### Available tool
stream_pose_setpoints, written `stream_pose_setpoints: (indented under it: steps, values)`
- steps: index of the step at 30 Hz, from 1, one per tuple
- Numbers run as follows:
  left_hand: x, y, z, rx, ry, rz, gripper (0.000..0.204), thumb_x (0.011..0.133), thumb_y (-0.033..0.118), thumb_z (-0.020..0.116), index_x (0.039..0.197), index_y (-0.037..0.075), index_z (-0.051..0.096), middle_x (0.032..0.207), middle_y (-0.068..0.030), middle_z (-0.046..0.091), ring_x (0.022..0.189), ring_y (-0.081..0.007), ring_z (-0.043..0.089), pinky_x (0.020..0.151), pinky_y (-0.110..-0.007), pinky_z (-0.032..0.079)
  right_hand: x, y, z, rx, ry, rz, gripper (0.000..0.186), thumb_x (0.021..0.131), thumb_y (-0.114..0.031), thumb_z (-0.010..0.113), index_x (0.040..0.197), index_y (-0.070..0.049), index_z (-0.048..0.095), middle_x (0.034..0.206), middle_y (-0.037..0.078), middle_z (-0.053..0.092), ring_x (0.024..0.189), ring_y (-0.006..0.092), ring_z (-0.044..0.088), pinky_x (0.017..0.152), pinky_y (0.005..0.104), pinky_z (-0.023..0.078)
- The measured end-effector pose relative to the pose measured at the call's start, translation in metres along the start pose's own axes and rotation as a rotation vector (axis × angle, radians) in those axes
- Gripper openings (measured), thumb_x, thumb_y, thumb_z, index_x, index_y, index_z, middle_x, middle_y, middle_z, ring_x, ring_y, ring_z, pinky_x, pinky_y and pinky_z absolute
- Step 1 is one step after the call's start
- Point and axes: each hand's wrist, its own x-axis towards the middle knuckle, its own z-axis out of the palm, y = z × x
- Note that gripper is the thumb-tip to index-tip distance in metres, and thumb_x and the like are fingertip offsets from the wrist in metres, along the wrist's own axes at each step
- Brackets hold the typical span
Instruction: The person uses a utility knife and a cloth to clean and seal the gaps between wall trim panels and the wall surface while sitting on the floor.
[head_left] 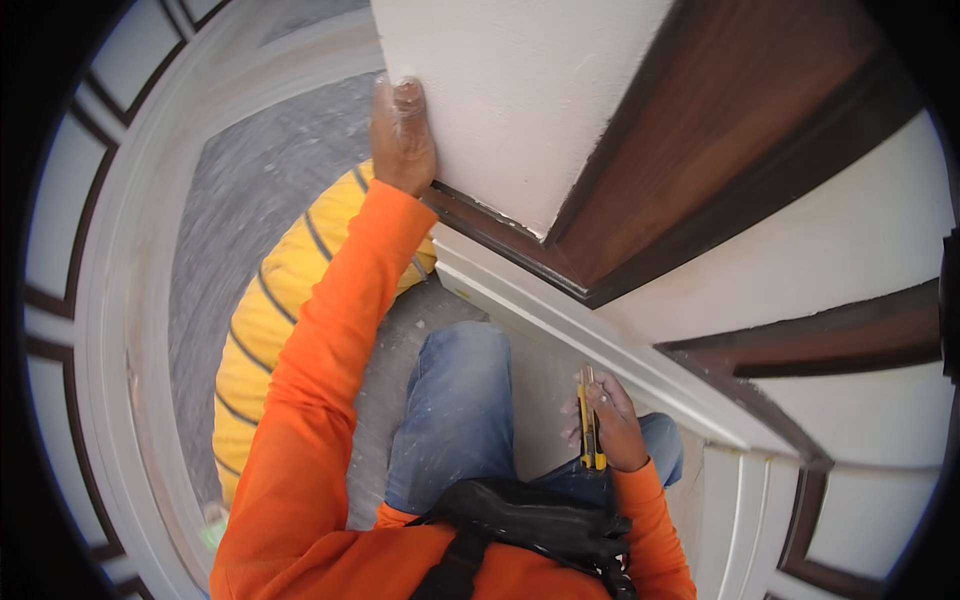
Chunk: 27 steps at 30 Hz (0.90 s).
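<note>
In my right hand (616, 418) is a yellow-and-black utility knife (588, 428). It points away from me, its far end past my fingertips, and dust whitens my fingers. This hand is low, above my bent knee and close to the wall. My left hand (404, 145) reaches far forward against the end edge of the white wall panel (510, 90). Its thumb lies along the corner and its fingers look stretched out, partly hidden and dusted white. Dark brown wood trim (700, 130) borders the panel.
A yellow flexible duct (300, 260) with dark rings curves along my left arm over the dusty grey floor (240, 190). A white baseboard (600, 360) runs beside my knees. A black bag (530, 520) sits at my waist. White panelling with dark trim (70, 220) lines the left.
</note>
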Motion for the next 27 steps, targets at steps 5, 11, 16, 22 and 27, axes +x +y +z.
stream_pose_setpoints:
  steps: [5,11,16,22,27]
  values:
    - [0.010,0.004,-0.004,-0.039,-0.089,-0.013,0.094,0.090,0.085,0.042,0.116,-0.004,0.055,0.098,-0.0176,0.064,0.092,-0.0281,0.062,0.084,-0.039,0.050,0.010,-0.016,0.063,-0.007,0.101,-0.014,0.031,0.111,-0.027,0.042,0.127,-0.002,0.050,0.088,0.010,0.065,0.068,0.0155,0.067,0.059,0.0270,0.056]
    - [0.005,0.004,0.002,-0.108,-0.091,-0.046,0.090,0.091,0.083,0.045,0.114,-0.003,0.055,0.096,-0.0187,0.063,0.091,-0.0346,0.064,0.081,-0.042,0.050,0.017,-0.063,0.119,-0.143,0.162,-0.074,0.033,0.112,-0.029,0.041,0.125,-0.001,0.053,0.079,0.006,0.061,0.063,0.0123,0.061,0.058,0.0253,0.051]
    - [0.005,-0.003,0.001,-0.073,-0.088,-0.029,0.089,0.090,0.083,0.046,0.114,-0.003,0.055,0.096,-0.0184,0.063,0.089,-0.0338,0.064,0.079,-0.042,0.051,0.029,-0.074,0.145,-0.140,0.179,-0.116,0.039,0.112,-0.037,0.039,0.124,-0.004,0.057,0.077,0.005,0.059,0.062,0.0107,0.057,0.057,0.0253,0.048]
    - [0.007,0.004,-0.003,-0.097,-0.105,-0.050,0.088,0.091,0.080,0.048,0.116,-0.004,0.054,0.098,-0.0209,0.064,0.091,-0.0367,0.065,0.080,-0.044,0.051,0.031,-0.050,0.127,0.007,0.161,-0.116,0.047,0.111,-0.043,0.039,0.124,-0.004,0.060,0.078,0.005,0.058,0.062,0.0113,0.055,0.058,0.0250,0.048]
    - [0.013,0.002,-0.012,-0.012,-0.185,-0.059,0.087,0.093,0.080,0.044,0.117,-0.003,0.053,0.100,-0.0226,0.064,0.092,-0.0382,0.065,0.081,-0.045,0.051,0.032,-0.064,0.116,-0.020,0.124,-0.096,0.049,0.110,-0.045,0.040,0.124,-0.002,0.060,0.076,0.004,0.058,0.060,0.0113,0.054,0.056,0.0251,0.047]
